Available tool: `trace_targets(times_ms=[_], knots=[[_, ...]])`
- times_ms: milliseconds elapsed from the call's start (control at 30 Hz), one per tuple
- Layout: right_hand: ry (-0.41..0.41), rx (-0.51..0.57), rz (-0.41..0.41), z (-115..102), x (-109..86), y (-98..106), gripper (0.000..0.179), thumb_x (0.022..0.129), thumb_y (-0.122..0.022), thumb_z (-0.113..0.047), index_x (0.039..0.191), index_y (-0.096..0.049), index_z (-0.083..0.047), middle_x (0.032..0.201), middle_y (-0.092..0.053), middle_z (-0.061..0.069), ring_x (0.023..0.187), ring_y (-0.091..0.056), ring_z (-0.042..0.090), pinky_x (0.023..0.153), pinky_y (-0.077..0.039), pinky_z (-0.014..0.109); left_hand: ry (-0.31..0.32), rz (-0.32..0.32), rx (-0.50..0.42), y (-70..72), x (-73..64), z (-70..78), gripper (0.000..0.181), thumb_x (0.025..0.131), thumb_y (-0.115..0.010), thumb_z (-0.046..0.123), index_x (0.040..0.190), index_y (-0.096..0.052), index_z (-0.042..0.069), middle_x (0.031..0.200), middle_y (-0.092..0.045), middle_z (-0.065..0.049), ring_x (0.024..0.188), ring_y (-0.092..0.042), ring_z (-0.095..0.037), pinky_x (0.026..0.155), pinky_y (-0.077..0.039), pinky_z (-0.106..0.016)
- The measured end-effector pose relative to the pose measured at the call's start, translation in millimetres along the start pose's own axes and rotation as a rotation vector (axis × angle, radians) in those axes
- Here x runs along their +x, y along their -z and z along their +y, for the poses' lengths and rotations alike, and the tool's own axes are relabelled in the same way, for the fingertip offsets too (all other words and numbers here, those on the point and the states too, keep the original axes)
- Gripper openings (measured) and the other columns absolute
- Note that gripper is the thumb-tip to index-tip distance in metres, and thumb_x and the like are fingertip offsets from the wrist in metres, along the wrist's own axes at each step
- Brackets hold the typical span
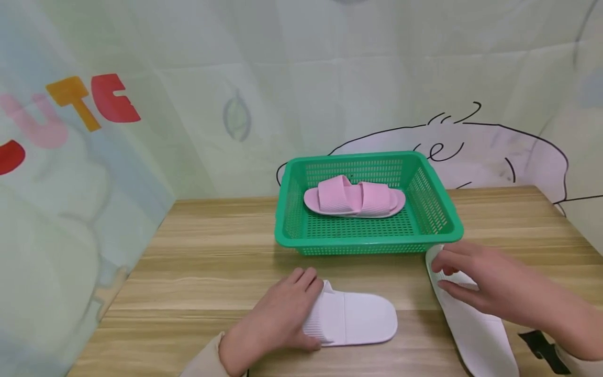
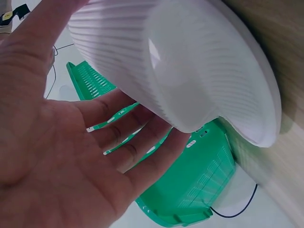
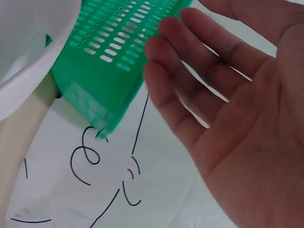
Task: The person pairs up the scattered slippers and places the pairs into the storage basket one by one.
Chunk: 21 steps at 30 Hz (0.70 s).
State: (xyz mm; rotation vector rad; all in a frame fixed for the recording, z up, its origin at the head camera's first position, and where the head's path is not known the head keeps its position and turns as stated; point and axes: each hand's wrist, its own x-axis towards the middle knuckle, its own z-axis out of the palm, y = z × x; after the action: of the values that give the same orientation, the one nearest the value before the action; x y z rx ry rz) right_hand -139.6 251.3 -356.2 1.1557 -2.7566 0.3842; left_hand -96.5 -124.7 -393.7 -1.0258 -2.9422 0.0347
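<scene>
A white slipper (image 1: 360, 317) with a ribbed strap lies crosswise on the table. My left hand (image 1: 282, 309) grips it over the strap, fingers on the far side and thumb on the near side. In the left wrist view, fingers (image 2: 142, 137) lie against the ribbed strap (image 2: 114, 47). To the right, the second white slipper (image 1: 480, 335) points away from me, its far end by the basket's corner. Over that slipper hovers my right hand (image 1: 480, 277), loosely curved with nothing held. Its empty palm shows in the right wrist view.
A green basket (image 1: 367, 242) stands at the back of the wooden table (image 1: 207, 251). Inside it, a pair of pink slippers (image 1: 355, 199) lies against the far side. Behind the table hangs a printed cloth (image 1: 198, 104). A black strap (image 1: 542, 350) lies by the right wrist.
</scene>
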Motion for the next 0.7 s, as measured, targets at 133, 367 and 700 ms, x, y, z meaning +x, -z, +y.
trace_targets(times_ms=[133, 367, 700], knots=[[-0.094, 0.017, -0.114, 5.3, -4.4, -2.7, 0.027, 0.085, -0.089, -0.020, 0.107, -0.073, -0.026, 0.105, -0.062, -0.016, 0.090, -0.063, 0.004, 0.075, -0.059, 0.030, 0.002, -0.010, -0.003, 0.2, 0.8, 0.0, 0.092, 0.064, -0.095, 0.061, 0.128, -0.060, 0.007, 0.119, -0.056, -0.004, 0.110, -0.054, -0.021, 0.097, -0.056, -0.037], [-0.160, -0.005, -0.164, 16.3, -8.9, -11.3, 0.041, 0.082, -0.092, -0.021, 0.119, -0.074, -0.020, 0.121, -0.063, -0.003, 0.106, -0.065, 0.019, 0.085, -0.062, 0.042, 0.005, -0.017, 0.008, 0.3, 1.5, 1.0, 0.092, 0.062, -0.096, 0.061, 0.127, -0.060, 0.007, 0.118, -0.055, -0.004, 0.109, -0.054, -0.021, 0.095, -0.056, -0.037], [-0.178, 0.035, -0.148, 31.2, -14.4, -22.0, 0.051, 0.086, -0.089, -0.023, 0.132, -0.070, -0.010, 0.136, -0.063, 0.016, 0.120, -0.065, 0.037, 0.092, -0.059, 0.058, 0.005, -0.024, 0.012, 2.5, 2.0, 2.1, 0.090, 0.063, -0.096, 0.061, 0.126, -0.060, 0.008, 0.116, -0.055, -0.003, 0.106, -0.053, -0.020, 0.094, -0.056, -0.035]])
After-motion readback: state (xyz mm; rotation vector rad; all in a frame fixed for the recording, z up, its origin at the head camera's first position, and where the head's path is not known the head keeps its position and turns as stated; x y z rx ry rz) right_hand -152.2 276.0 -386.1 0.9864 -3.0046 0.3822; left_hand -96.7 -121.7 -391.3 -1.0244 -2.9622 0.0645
